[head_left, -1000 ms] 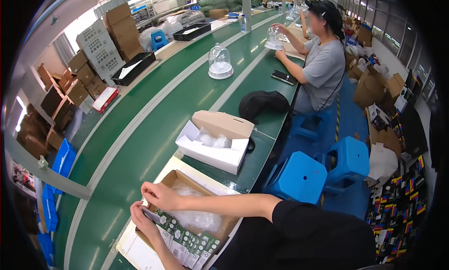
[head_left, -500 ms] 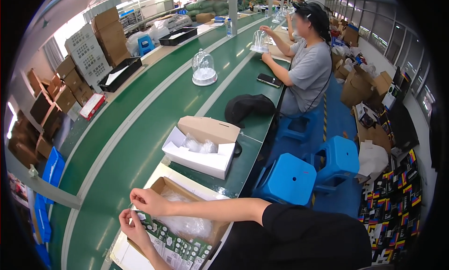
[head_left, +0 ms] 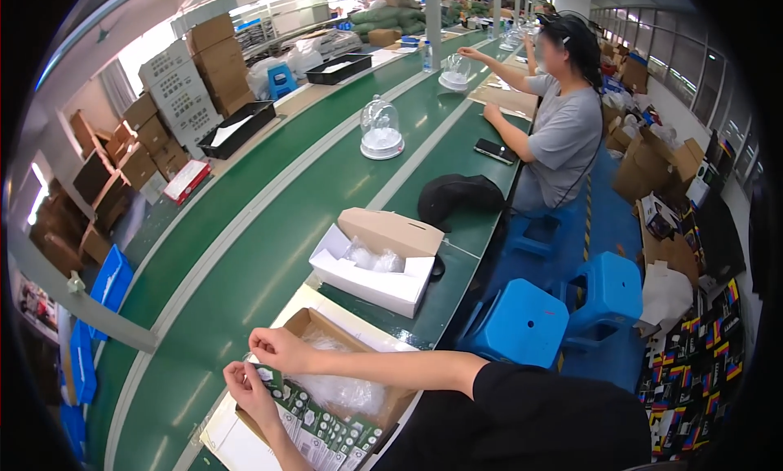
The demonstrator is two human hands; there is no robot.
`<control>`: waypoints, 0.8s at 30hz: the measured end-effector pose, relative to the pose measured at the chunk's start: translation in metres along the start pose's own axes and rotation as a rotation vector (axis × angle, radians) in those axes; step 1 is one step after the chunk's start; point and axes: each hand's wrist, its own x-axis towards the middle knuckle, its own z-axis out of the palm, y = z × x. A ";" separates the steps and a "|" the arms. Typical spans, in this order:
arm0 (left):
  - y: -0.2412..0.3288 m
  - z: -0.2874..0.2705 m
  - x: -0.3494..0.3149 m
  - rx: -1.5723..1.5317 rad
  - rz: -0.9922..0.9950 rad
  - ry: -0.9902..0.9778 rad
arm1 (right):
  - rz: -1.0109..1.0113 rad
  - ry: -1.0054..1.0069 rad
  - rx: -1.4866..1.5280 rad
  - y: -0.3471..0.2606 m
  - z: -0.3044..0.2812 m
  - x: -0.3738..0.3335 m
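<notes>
My left hand (head_left: 253, 395) and my right hand (head_left: 281, 350) meet over the left end of a shallow cardboard box (head_left: 398, 411). The fingers of both are pinched close together. Between the fingertips is a small pale or clear bit, too tiny to make out. Just below them lie several green printed cards (head_left: 316, 422) with white patches, along the near side of the box. Crumpled clear plastic bags (head_left: 347, 387) fill the rest of it. Beneath the box is a pale cardboard sheet (head_left: 224, 438).
A white carton (head_left: 371, 279) with its flap up holds clear-wrapped items. Beyond are a black cap (head_left: 458, 200), a phone (head_left: 495, 150) and a clear dome (head_left: 381, 130) on a white base. A co-worker (head_left: 563, 120) sits at the green table's right edge, near blue stools (head_left: 518, 320).
The whole view has shifted, moving the scene to the right. My hands stay pinched at the same box corner. The co-worker's one hand has come off their dome, which has moved onto the belt.
</notes>
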 end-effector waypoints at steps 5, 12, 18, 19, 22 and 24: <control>-0.008 -0.003 -0.002 0.020 -0.028 -0.024 | 0.047 -0.011 -0.022 0.004 0.000 -0.003; 0.003 -0.003 0.002 0.084 -0.020 -0.035 | 0.049 -0.022 0.001 0.002 -0.003 0.000; -0.010 -0.007 0.001 0.061 -0.021 -0.051 | 0.078 -0.063 -0.050 0.008 0.000 -0.002; -0.011 -0.007 0.002 0.060 -0.021 -0.052 | 0.078 -0.062 -0.051 0.009 -0.001 0.000; -0.002 -0.003 0.002 0.061 -0.010 -0.040 | 0.062 -0.068 -0.064 0.008 -0.002 -0.002; -0.001 -0.003 0.002 0.056 -0.023 -0.049 | 0.049 -0.071 -0.052 0.007 -0.002 0.000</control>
